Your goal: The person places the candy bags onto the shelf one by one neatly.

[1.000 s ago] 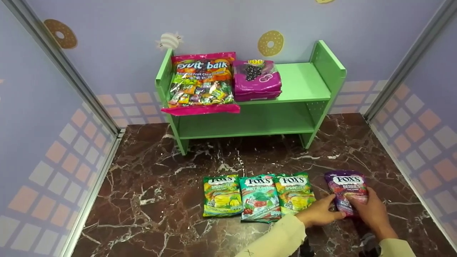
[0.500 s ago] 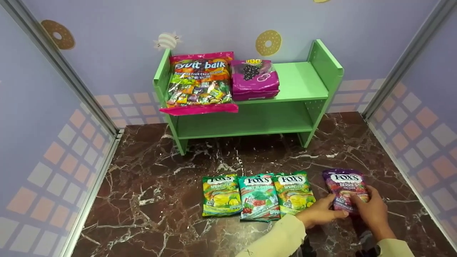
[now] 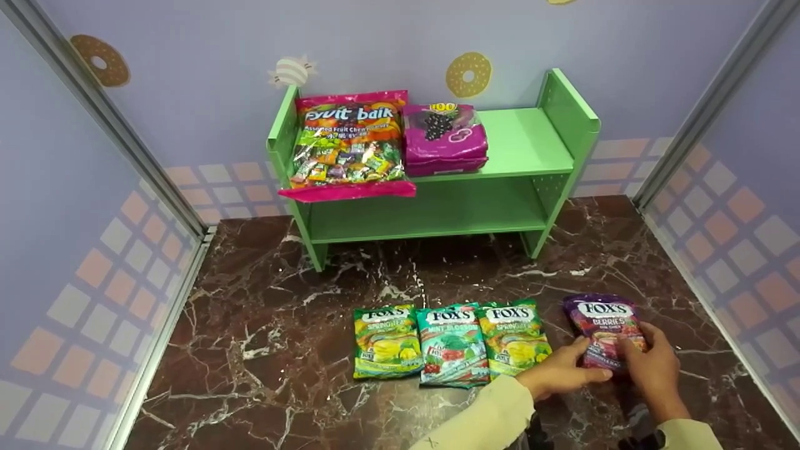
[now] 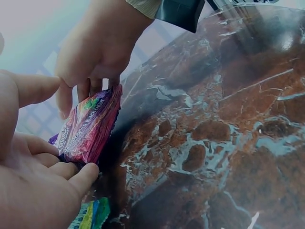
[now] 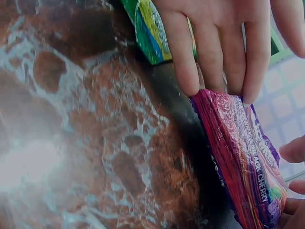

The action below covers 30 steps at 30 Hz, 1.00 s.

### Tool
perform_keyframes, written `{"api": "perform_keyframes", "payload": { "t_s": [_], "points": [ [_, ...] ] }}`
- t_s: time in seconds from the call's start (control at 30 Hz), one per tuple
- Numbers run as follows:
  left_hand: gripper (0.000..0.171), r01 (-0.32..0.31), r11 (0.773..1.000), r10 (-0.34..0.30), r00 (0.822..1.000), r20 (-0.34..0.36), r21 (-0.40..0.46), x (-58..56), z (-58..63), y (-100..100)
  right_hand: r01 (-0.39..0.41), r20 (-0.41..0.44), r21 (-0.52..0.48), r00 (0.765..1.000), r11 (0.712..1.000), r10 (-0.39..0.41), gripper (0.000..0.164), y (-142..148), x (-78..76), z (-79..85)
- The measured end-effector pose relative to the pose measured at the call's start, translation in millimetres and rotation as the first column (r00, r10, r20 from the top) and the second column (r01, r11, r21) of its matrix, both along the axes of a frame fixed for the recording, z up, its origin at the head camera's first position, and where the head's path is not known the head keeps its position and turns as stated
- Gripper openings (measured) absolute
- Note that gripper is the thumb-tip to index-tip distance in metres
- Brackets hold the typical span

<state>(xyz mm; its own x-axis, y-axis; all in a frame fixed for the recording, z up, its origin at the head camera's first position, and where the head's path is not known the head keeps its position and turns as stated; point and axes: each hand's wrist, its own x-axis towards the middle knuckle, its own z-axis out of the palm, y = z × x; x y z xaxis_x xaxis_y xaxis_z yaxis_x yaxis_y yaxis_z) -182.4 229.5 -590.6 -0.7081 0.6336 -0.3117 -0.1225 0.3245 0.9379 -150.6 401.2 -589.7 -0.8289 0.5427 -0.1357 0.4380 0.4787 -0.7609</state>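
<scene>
A purple Fox's Berries candy bag (image 3: 605,322) lies between both hands on the right side of the marble surface. My right hand (image 3: 653,369) grips its right side, thumb over the front. My left hand (image 3: 559,372) meets the opposite side; in the right wrist view its extended fingers (image 5: 221,52) touch the bag's edge. In the left wrist view the left thumb stands away from the bag (image 4: 93,126). Left of the hands, a second Springtea bag (image 3: 515,337), a Mint Blossom bag (image 3: 453,344) and another Springtea bag (image 3: 386,344) lie in a row.
A green two-tier shelf (image 3: 531,140) stands against the back wall. Its upper level bears a large Fruit Baik candy bag (image 3: 353,147) and a purple pack with a grape picture (image 3: 445,140). Patterned panels (image 3: 737,206) enclose the sides.
The purple candy bag has shifted very slightly away from me, with the right thumb lower on its front. The row of bags and the shelf items stay as they were.
</scene>
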Motion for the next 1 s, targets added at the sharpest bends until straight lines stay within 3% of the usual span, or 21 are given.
{"api": "perform_keyframes", "payload": {
  "t_s": [0.43, 1.0],
  "points": [
    [0.069, -0.035, 0.999, 0.035, 0.999, -0.025, 0.009, -1.1, 15.9, -13, 0.048, -0.093, 0.017, 0.995, 0.999, -0.047, 0.065, -20, -2.7, 16.1],
    [0.071, -0.044, 0.999, 0.046, 0.992, -0.121, 0.018, -7.5, 46.8, -40, 0.013, -0.18, -0.002, 0.984, 1.0, -0.013, 0.064, -48, -10.9, 43.7]
  ]
}}
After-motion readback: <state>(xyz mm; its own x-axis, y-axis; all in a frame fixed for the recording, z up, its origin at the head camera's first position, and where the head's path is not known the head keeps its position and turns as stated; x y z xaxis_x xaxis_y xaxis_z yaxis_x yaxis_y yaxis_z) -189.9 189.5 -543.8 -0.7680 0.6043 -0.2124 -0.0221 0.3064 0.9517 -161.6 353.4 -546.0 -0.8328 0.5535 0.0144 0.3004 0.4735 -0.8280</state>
